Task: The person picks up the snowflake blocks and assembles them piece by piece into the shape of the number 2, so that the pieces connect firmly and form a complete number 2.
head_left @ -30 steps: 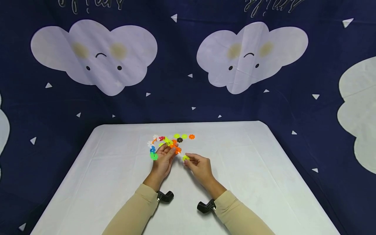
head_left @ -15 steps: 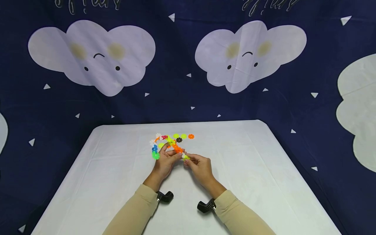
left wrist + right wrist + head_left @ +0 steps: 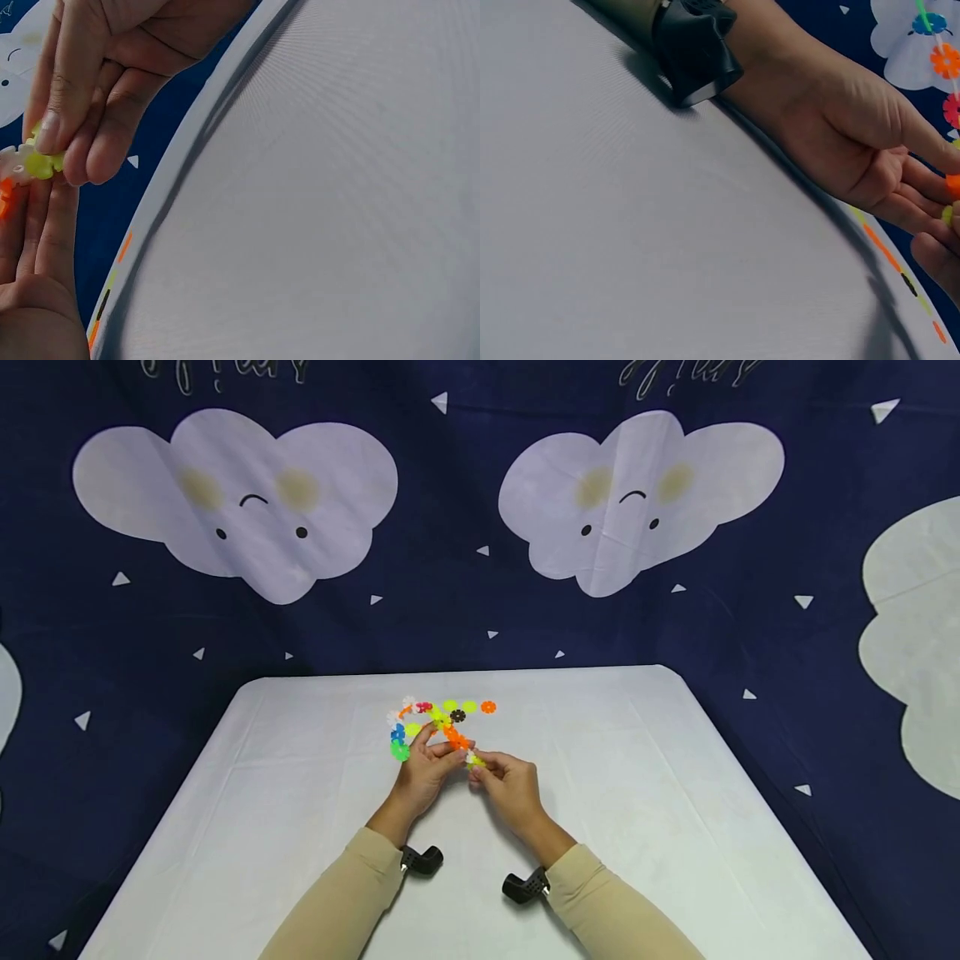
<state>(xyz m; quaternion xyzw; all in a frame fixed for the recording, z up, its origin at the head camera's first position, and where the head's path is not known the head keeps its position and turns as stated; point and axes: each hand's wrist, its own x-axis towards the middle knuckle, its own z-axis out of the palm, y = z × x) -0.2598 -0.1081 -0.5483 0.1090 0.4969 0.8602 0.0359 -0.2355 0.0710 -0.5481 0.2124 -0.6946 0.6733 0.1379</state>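
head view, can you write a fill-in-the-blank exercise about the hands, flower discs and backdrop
The left hand and right hand both hold the flower-disc chain, whose blue section sits between white and ____.
The rightmost loose disc on the tabletop is ____.
The cloud faces on the backdrop appear upside ____.

Missing words: green; orange; down

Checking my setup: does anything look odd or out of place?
Yes: the cloud faces on the navy backdrop are upside down, mouths above eyes. No spill shows on the white table; the flower-piece chain shows no obvious damage.
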